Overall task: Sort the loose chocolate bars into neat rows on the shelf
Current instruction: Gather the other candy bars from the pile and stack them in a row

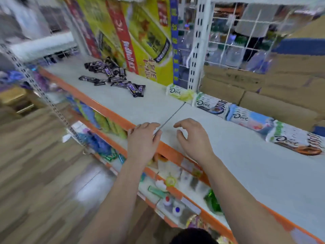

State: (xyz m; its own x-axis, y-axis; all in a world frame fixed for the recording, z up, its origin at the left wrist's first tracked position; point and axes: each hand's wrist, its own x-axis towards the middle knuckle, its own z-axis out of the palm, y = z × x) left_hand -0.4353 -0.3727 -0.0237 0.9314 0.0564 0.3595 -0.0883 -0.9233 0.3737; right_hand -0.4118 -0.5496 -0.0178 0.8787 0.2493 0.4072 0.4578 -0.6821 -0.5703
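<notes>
Shelf (pixel 123 104), chocolate bars (pixel 115 79) scattered, axes mixed

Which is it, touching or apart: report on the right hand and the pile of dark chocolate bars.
Apart. The head view shows bare shelf between the right hand and the pile.

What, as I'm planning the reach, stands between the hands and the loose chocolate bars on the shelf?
Nothing visible does. The left hand and right hand are at the front edge of the shelf, and only its bare surface lies between them and the loose chocolate bars farther back left. The Dove boxes sit off that path.
</notes>
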